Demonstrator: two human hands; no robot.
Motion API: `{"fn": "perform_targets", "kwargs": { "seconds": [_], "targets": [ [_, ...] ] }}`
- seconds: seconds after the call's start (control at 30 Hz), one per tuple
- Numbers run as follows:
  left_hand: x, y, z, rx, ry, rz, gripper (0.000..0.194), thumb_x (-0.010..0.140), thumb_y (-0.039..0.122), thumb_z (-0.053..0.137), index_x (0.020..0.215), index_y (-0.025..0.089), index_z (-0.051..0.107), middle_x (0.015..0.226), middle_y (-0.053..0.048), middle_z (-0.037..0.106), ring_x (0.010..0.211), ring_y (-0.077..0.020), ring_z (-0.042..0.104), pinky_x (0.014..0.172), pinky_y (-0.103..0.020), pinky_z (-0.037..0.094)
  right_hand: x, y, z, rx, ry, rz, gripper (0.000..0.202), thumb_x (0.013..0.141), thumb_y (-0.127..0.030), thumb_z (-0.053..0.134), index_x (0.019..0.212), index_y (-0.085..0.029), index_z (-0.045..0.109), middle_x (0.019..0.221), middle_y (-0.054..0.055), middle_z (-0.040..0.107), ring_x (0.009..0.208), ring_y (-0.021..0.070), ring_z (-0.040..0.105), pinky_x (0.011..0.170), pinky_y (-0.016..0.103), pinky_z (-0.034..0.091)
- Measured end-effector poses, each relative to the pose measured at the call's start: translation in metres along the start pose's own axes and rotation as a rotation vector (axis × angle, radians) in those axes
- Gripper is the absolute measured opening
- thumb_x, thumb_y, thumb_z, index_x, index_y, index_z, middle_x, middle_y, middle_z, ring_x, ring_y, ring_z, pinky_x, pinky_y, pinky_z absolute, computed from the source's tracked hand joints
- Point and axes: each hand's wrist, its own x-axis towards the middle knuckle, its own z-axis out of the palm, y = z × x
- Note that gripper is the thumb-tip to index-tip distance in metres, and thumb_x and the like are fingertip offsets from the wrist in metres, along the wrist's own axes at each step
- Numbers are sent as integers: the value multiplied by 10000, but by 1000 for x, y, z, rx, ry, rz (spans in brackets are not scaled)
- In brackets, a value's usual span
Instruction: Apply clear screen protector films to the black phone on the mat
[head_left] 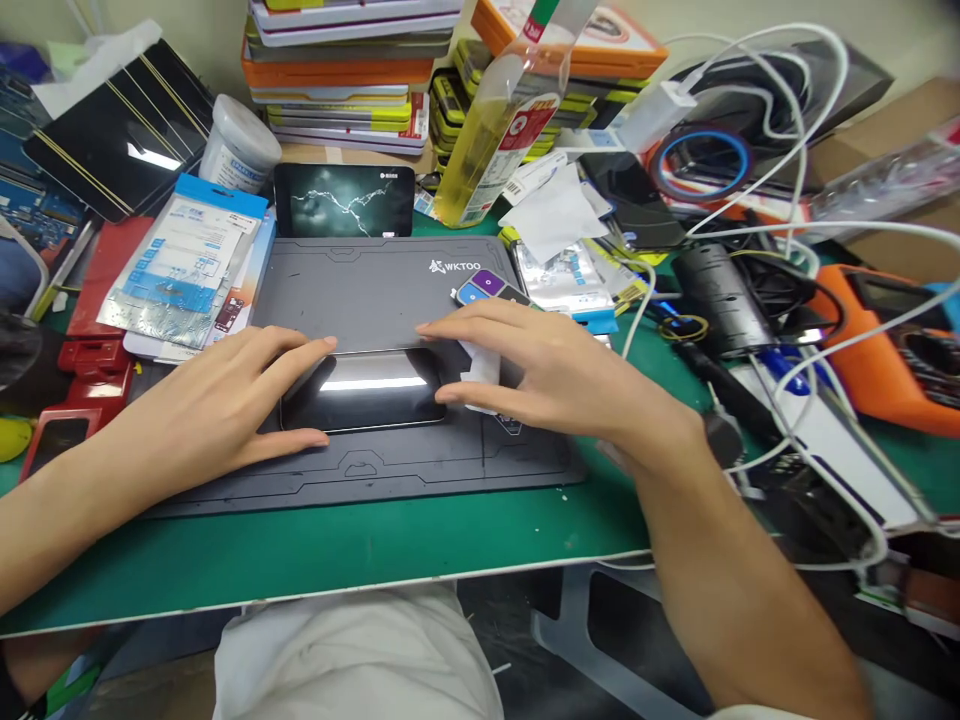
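Note:
A phone with a dark screen (364, 405) lies flat on the grey mat (315, 285), a bright light strip reflected across it. My left hand (240, 395) is at its left end, thumb and fingers apart around the corner. At the right end is my right hand (517, 365), its fingers spread, with the thumb tip by the phone's edge. Neither hand has a grip on the phone. Under and beside my right hand are a purple and blue piece (486, 285) and a whitish scrap (484, 375), partly covered.
Behind the mat stands a phone showing lightning (345, 200). A bottle of yellow liquid (495, 130) is behind right. Packets (187, 260) and a red tool (94, 360) lie left; cables and an orange multimeter (885, 350) lie right.

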Motion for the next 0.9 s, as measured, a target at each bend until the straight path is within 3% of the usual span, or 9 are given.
{"fn": "perform_targets", "kwargs": {
  "seconds": [0.13, 0.27, 0.37, 0.47, 0.6, 0.77, 0.9],
  "targets": [
    [0, -2, 3, -25, -2, -11, 831, 1325, 758, 599, 1953, 220, 518, 1622, -243, 782, 1444, -456, 821, 1263, -597, 676, 2, 5, -1, -28, 177, 14, 450, 1264, -501, 806, 1661, -298, 869, 1565, 149, 941, 1427, 407, 894, 1254, 629, 733],
    [2, -3, 3, -34, -14, -25, 880, 1281, 768, 700, 1934, 194, 561, 1586, -239, 787, 1410, -451, 813, 1278, -589, 663, -3, 6, -7, -81, 375, 46, 228, 1272, -370, 791, 1411, -310, 962, 1312, 122, 977, 1222, 372, 922, 1134, 576, 743],
    [4, -3, 4, 12, -25, -39, 928, 1254, 816, 719, 1887, 145, 608, 1596, -260, 776, 1440, -463, 786, 1302, -607, 656, -16, 3, 1, -159, 342, 30, 181, 1265, -350, 807, 1296, -282, 971, 1202, 110, 969, 1121, 345, 915, 1035, 519, 734],
    [5, -4, 7, 38, -23, -55, 901, 1234, 855, 725, 1760, 124, 715, 1556, -256, 769, 1426, -465, 766, 1298, -616, 658, -33, -1, 18, -307, 265, 26, 215, 1292, -375, 771, 1337, -262, 948, 1287, 115, 976, 1177, 343, 922, 1034, 506, 736],
    [6, -8, 11, 21, -20, -62, 893, 1215, 904, 714, 1698, 153, 746, 1536, -229, 757, 1433, -455, 747, 1339, -609, 630, -46, -6, 33, -331, 317, 69, 233, 1306, -307, 729, 1248, -271, 952, 1225, 88, 990, 1137, 322, 946, 1009, 495, 750],
    [7, -9, 12, 25, -24, -51, 893, 1210, 886, 735, 1722, 155, 728, 1561, -241, 749, 1439, -463, 740, 1332, -614, 626, -41, -25, 38, -229, 458, 129, 236, 1275, -260, 771, 1237, -327, 994, 1186, 50, 1025, 1065, 328, 991, 957, 508, 798],
    [7, -10, 13, 22, -18, -52, 875, 1203, 875, 753, 1723, 172, 739, 1558, -227, 753, 1444, -459, 737, 1329, -598, 619, -34, -48, 46, -251, 414, 99, 283, 1285, -203, 742, 1304, -313, 1002, 1246, 52, 1035, 1082, 310, 1021, 968, 472, 822]
  ]
}}
